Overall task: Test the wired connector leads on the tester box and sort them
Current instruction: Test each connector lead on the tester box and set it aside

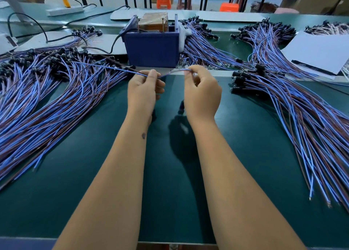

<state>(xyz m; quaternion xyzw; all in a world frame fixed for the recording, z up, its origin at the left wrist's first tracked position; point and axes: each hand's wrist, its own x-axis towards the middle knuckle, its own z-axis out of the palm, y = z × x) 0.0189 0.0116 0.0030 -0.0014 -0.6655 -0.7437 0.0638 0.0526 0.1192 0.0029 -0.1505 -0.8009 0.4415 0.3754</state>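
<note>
A blue and brown wired lead [105, 67] stretches from the left pile toward the middle of the table. My left hand [144, 91] pinches it near its middle, and my right hand [202, 93] pinches its near end. Both hands hover just in front of the blue tester box [153, 48], which has two upright metal pins and a taped brown block on top. A big pile of leads [47, 98] lies to the left. Another pile of leads [302, 121] fans out on the right.
Further bundles of leads [204, 42] lie behind and right of the tester box. A white sheet [319, 51] rests at the far right. Black cables and a white power strip [65, 10] sit at the back left. The green mat [170, 174] lies under my forearms.
</note>
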